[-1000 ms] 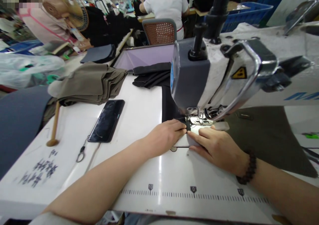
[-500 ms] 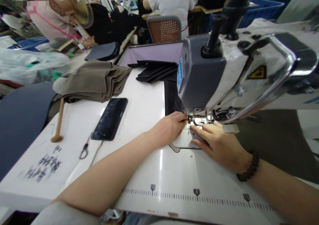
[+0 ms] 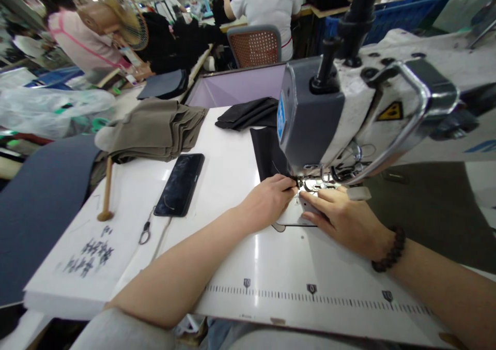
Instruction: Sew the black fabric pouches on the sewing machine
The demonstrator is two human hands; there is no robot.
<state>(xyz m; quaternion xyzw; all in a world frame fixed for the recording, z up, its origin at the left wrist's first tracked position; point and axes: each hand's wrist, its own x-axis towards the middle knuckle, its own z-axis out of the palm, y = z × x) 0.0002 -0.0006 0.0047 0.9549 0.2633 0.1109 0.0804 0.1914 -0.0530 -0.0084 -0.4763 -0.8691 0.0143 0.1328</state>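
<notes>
A black cloth piece [image 3: 268, 151] lies on the white table, running up to the needle area of the sewing machine [image 3: 310, 117]. My left hand [image 3: 269, 200] is at the cloth's near end, fingers pressed together on its edge beside the presser foot. My right hand [image 3: 344, 221], with a dark beaded bracelet at the wrist, rests on the metal plate [image 3: 289, 216] just right of the foot. Its fingers are spread and hold nothing visible. Folded black pieces [image 3: 248, 113] lie behind the cloth.
Left on the table [image 3: 225, 158] are a phone [image 3: 180, 184], a wooden-handled tool [image 3: 107, 192], a key ring [image 3: 144, 233] and stacked brown cloth [image 3: 155, 127]. A chair [image 3: 254, 47] and a person in white [image 3: 267, 9] are beyond.
The whole view has shifted slightly. The folded black pieces behind look more compact, and the black cloth's far end now shows apart from them. Both hands keep nearly the same place by the needle.
</notes>
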